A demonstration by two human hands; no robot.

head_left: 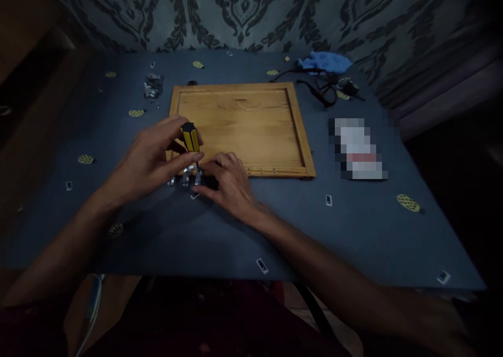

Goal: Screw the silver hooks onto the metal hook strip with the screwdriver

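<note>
A yellow-and-black screwdriver [191, 138] stands nearly upright in my left hand [151, 160], its tip down at the near edge of a framed wooden panel [239, 132]. Small shiny metal brackets [187, 176] sit along that edge, under the screwdriver. My right hand [230, 187] rests at the same edge, thumb and fingers closed around the rightmost metal bracket [198, 178]. A row of small dark holes shows in the frame's near rail, right of my right hand. My fingers hide part of the brackets and the panel's near left corner.
Loose metal pieces [152, 86] lie beyond the panel's left corner. At the back right are a blue cloth [325, 62], dark eyeglasses [320, 91] and a dark bunch that looks like keys [349, 86]. A blurred-out pale item [359, 150] lies right of the panel on the patterned tablecloth [353, 242].
</note>
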